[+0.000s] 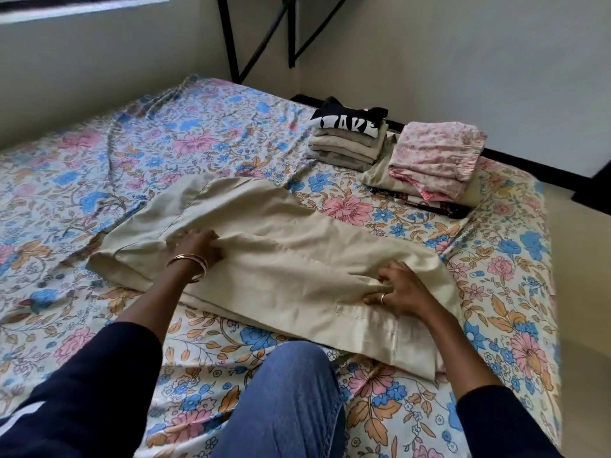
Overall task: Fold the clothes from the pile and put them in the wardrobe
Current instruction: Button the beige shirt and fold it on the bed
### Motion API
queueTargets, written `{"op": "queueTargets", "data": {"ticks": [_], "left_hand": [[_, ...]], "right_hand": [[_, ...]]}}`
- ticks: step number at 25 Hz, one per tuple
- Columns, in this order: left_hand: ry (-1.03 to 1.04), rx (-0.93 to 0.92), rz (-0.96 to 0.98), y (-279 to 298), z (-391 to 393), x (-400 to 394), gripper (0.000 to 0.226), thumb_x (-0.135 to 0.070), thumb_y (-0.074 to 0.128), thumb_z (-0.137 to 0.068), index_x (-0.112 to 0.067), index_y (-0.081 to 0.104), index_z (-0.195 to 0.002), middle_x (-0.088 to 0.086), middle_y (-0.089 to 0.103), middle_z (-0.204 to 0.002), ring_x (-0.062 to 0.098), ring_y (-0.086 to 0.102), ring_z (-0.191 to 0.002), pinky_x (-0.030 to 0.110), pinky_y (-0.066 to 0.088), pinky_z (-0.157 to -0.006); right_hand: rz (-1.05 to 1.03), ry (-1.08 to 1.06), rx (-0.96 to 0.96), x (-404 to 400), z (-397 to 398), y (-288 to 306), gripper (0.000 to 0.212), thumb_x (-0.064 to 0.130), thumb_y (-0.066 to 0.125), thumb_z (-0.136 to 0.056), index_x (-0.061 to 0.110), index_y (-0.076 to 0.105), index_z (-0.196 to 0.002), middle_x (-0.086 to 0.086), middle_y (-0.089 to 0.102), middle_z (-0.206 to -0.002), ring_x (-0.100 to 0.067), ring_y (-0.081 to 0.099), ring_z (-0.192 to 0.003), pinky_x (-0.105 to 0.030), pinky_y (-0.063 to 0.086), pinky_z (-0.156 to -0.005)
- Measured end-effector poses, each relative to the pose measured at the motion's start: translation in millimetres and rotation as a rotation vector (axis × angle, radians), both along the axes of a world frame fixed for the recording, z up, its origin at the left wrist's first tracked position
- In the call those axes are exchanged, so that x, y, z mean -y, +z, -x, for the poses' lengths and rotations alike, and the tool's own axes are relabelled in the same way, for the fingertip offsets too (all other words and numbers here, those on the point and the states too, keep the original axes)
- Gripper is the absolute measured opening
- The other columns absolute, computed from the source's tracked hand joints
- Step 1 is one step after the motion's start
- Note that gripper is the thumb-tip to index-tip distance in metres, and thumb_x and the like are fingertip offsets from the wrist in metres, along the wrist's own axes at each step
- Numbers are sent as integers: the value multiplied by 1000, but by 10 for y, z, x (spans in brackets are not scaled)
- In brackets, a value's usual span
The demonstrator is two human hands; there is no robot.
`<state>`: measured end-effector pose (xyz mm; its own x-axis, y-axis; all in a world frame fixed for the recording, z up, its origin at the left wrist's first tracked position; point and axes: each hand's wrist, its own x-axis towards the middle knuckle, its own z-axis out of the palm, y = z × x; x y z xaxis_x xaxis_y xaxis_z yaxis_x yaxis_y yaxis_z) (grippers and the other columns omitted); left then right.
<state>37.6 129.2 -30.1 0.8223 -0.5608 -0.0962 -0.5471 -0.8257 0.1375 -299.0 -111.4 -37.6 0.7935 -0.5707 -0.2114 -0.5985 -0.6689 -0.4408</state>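
Left grip: the left hand (198,244) has curled fingers that pinch a bunch of the tan cloth (281,256). I think it holds that spot so the cloth will not slide.
Right grip: the right hand (398,289) has bent fingers that press and pinch the cloth near its sewn edge, likely to pull it smooth.
Tan cloth: it lies spread out on the bed (99,153), right in front of the knee in jeans (281,401). It is not folded small yet.
Folded piles: a stack with a black top (348,137) and a pink flowery stack (436,160) sit side by side near the far edge of the bed. They are kept well away so there is room to fold.
Wardrobe: not seen here.
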Motion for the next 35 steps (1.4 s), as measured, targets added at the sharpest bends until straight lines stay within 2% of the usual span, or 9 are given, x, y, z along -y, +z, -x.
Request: {"op": "queueTargets", "data": {"ticks": [3,6,10,14,16,18,21,28,35], "left_hand": [[75,3,289,62,-205,117,34,-36,72,-81,-22,68,-112,13,61,-115,35,40,-117,42,32,-91],[38,35,259,71,-263,284,35,-37,70,-81,-26,65,-113,12,55,-119,35,38,-120,43,29,-93],[80,95,288,-144,-119,165,52,-38,71,-78,-28,55,-126,13,43,-133,36,35,-127,54,21,-107],[76,243,376,-395,212,-146,54,-41,58,-89,-25,46,-139,9,33,-151,32,28,-139,57,18,-110],[-169,129,182,-542,335,-281,60,-55,40,-95,-43,18,-150,-3,-3,-162,28,3,-148,64,6,-112],[-243,24,35,-641,348,-380,63,-73,20,-90,-56,-7,-144,-13,-33,-153,24,-23,-144,69,-13,-104],[-219,-86,-25,-595,323,-436,69,-82,9,-79,-60,-18,-138,-18,-46,-143,24,-34,-138,71,-21,-99],[-212,-141,-86,-467,409,-462,66,-79,9,-82,-59,-25,-134,-19,-51,-139,25,-39,-135,71,-23,-95],[-272,-71,21,-551,406,-586,72,-85,1,-72,-62,-5,-140,-16,-29,-153,18,-27,-141,54,-40,-88]], "right_hand": [[-180,-37,82,185,-27,147,36,43,86,-65,31,55,-78,12,61,-81,-17,59,-85,-30,43,-72],[-215,-70,3,338,-99,184,60,58,82,-53,28,61,-100,3,66,-110,-21,58,-107,-31,44,-86],[277,-133,-335,189,-74,111,78,70,69,-69,31,47,-133,-1,50,-138,-26,38,-129,-49,26,-102],[421,-71,269,-326,-328,-40,59,57,55,-84,18,59,-128,-11,53,-134,-30,41,-121,-44,34,-93],[336,110,230,-645,-497,-220,69,64,39,-86,25,45,-143,-8,32,-156,-27,24,-141,-47,27,-106],[292,239,32,-887,-529,-433,73,69,25,-90,39,7,-154,3,-12,-162,-19,-14,-148,-45,3,-118],[339,260,2,-916,-439,-574,69,70,14,-92,45,-16,-149,10,-30,-157,-14,-25,-146,-36,-16,-116],[444,311,51,-916,-385,-602,64,68,17,-96,45,-4,-152,5,-18,-162,-22,-15,-149,-44,-8,-118],[461,370,83,-870,-357,-626,57,68,19,-95,55,7,-148,6,-9,-163,-26,-9,-150,-50,-1,-118]]}}
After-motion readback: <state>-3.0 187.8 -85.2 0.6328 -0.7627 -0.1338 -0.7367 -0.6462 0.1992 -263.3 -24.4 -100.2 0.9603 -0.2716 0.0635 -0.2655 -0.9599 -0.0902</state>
